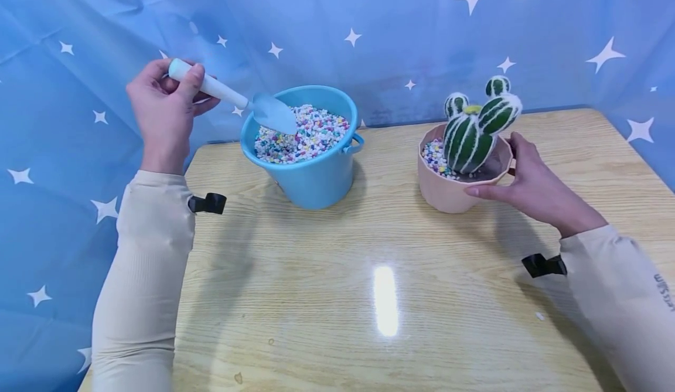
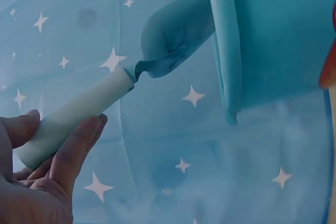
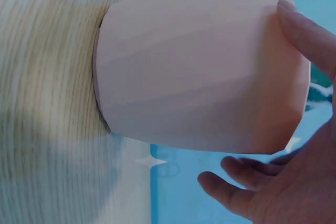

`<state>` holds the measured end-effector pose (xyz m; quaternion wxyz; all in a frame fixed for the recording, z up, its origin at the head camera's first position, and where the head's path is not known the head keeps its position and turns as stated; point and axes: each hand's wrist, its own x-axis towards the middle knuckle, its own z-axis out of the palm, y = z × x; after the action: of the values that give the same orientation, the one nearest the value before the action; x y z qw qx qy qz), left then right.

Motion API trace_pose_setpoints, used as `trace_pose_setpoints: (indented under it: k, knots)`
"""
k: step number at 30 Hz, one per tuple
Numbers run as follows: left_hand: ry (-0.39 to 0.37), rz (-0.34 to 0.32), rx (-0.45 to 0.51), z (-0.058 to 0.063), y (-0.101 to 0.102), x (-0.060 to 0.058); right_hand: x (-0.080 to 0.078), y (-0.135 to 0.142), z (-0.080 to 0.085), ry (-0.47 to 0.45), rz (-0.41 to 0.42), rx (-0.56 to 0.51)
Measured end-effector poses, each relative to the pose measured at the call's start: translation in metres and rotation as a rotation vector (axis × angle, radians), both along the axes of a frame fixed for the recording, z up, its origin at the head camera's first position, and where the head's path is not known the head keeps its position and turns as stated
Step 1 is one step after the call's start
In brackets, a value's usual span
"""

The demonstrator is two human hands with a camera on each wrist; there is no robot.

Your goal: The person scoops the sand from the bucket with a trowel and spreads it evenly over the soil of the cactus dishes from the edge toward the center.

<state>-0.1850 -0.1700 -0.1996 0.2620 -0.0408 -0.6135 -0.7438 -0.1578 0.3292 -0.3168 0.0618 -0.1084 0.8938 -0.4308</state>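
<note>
My left hand (image 1: 163, 108) grips the pale handle of a small trowel (image 1: 224, 92) near its butt end. The trowel's light blue blade slants down past the left rim of a blue bucket (image 1: 316, 181), over the multicoloured pebbles (image 1: 324, 134) inside. In the left wrist view, thumb and fingers close round the handle (image 2: 86, 111). My right hand (image 1: 532, 184) holds the right side of a pink faceted flowerpot (image 1: 443, 190), thumb at the near rim and fingers round the back. A green-and-white toy cactus (image 1: 466, 146) stands in the pot, with pebbles (image 1: 435, 157) along its left side.
Bucket and pot stand apart on a wood-grain table (image 1: 316, 298), the bucket to the left. A blue curtain (image 1: 401, 40) with white stars hangs behind and at the sides. One small white bit (image 1: 539, 316) lies near the right forearm.
</note>
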Motion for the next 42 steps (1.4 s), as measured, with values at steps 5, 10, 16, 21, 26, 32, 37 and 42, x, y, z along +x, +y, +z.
trace_pose_setpoints:
  k: [5,10,16,21,26,32,37,42]
  knots:
    - [-0.043,0.038,-0.141,0.002,-0.002,-0.003,0.002,0.0,-0.002,-0.001,0.011,-0.023]
    - [-0.102,0.021,-0.27,-0.002,-0.011,-0.005,0.004,0.0,-0.003,-0.049,-0.005,-0.01]
    - [-0.146,-0.081,-0.244,-0.016,-0.025,-0.008,0.005,0.003,-0.001,-0.017,0.0,-0.024]
    - [-0.173,-0.137,-0.114,-0.031,-0.031,-0.011,0.003,0.004,0.001,-0.002,0.015,-0.048]
    - [-0.181,-0.121,-0.004,-0.042,-0.031,-0.012,0.002,0.005,0.0,0.002,0.026,-0.054]
    - [-0.201,-0.092,0.13,-0.057,-0.028,-0.015,0.002,0.006,0.0,-0.004,0.026,-0.06]
    - [-0.194,-0.073,0.21,-0.062,-0.025,-0.016,0.0,0.006,0.0,-0.014,0.033,-0.058]
    - [-0.21,-0.056,0.247,-0.067,-0.02,-0.015,0.001,0.005,0.0,-0.021,0.033,-0.066]
